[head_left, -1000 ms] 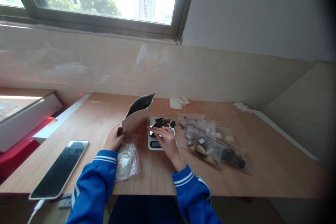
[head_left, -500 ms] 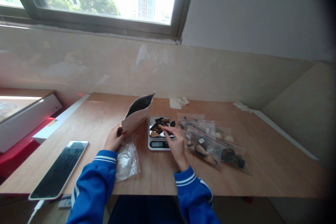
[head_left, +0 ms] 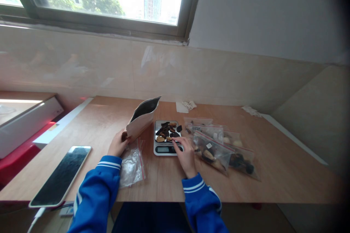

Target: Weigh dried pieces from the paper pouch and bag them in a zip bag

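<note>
My left hand (head_left: 117, 145) grips the lower left side of a pale pouch (head_left: 140, 125), whose dark-lined mouth gapes upward. A small brown piece (head_left: 124, 136) shows beside that hand's fingers; I cannot tell what it is. Beneath the wrist lies a clear zip bag (head_left: 132, 169) with a red seal line. A kitchen scale (head_left: 158, 145) carries several dark and tan dried slices (head_left: 165, 129) on its shiny plate. Over its front right corner, my right hand (head_left: 186, 154) is closed, fingertips pinched on a tan dried slice (head_left: 168, 139) at the plate's front edge.
Several zip bags (head_left: 214, 153) of dried pieces overlap to the right of the scale. A phone (head_left: 61, 176) with a white cable lies at the left. Crumpled tissue (head_left: 189, 105) and a white scrap sit near the wall, and another tissue (head_left: 251, 111) lies further right.
My right hand has lowered slightly toward the front of the scale plate, bringing the slice at its fingertips down from above the pile. The left hand and pouch stay nearly still.
</note>
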A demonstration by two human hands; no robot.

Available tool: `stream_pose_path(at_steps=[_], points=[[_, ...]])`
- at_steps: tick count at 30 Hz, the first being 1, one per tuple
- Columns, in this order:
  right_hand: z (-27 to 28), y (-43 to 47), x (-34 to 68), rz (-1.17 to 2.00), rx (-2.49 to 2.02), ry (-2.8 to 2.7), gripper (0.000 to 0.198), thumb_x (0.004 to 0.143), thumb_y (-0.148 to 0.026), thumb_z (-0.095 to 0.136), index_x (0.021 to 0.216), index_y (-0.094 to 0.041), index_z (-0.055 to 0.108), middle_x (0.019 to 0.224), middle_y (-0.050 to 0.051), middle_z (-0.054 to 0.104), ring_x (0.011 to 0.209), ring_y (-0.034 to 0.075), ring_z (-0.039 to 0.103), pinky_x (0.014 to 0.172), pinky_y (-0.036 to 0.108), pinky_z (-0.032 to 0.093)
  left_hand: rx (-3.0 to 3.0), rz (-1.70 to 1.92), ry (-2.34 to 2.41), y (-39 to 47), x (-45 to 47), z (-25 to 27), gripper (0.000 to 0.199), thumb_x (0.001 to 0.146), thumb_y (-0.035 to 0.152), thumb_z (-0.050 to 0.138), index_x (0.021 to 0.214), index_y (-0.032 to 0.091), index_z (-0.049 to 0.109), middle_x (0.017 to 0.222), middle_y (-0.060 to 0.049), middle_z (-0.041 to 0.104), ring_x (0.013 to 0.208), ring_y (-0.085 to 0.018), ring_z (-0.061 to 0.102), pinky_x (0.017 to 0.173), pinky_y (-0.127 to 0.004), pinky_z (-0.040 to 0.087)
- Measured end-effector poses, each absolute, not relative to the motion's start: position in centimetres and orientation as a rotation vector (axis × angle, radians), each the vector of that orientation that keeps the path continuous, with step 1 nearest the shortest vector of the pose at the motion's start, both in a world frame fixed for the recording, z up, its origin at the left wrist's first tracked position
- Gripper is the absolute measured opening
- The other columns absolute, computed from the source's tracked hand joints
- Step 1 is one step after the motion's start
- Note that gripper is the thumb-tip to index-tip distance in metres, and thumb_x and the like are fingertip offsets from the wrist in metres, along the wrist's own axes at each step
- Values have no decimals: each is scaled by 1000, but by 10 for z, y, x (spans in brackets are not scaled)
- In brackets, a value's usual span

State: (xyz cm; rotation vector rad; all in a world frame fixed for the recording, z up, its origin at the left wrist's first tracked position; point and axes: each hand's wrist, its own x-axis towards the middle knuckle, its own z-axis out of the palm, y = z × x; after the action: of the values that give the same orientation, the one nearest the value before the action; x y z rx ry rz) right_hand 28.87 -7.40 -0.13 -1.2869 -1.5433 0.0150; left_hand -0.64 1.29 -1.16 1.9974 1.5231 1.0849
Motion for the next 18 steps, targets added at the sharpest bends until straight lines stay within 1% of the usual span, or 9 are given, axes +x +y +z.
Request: stream_pose_path(at_steps=[7, 11, 15, 18], points=[[-6, -69, 286, -136, -1478, -1618, 20, 88, -26, 52, 96, -21, 70, 99, 9, 59, 94, 23, 53, 85, 40, 43, 1994, 1090, 1506, 12, -6, -11, 40, 72, 34, 54, 105, 13, 63, 98, -9, 70, 89, -27, 64, 80, -37, 52], [-4, -68, 286, -118, -1472, -1578, 23, 89, -25, 50, 102, -21, 68, 104, 10, 56, 98, 23, 53, 88, 42, 43, 1997, 1081, 1508, 13, -6, -11, 39, 73, 35, 54, 104, 13, 63, 98, -10, 69, 90, -27, 64, 81, -38, 51], [24, -72, 284, 17, -1332, -1444, 27, 91, -23, 43, 106, -20, 65, 104, 10, 55, 102, 21, 53, 91, 40, 44, 1981, 1075, 1531, 13, -7, -12, 38, 71, 34, 54, 102, 14, 63, 97, -10, 69, 91, -28, 64, 83, -40, 51], [66, -78, 275, 111, -1180, -1461, 28, 93, -21, 40, 109, -22, 62, 106, 8, 58, 106, 20, 53, 96, 39, 42, 1964, 1103, 1552, 12, -6, -11, 43, 68, 31, 53, 106, 14, 62, 107, -11, 67, 101, -29, 61, 91, -42, 47]])
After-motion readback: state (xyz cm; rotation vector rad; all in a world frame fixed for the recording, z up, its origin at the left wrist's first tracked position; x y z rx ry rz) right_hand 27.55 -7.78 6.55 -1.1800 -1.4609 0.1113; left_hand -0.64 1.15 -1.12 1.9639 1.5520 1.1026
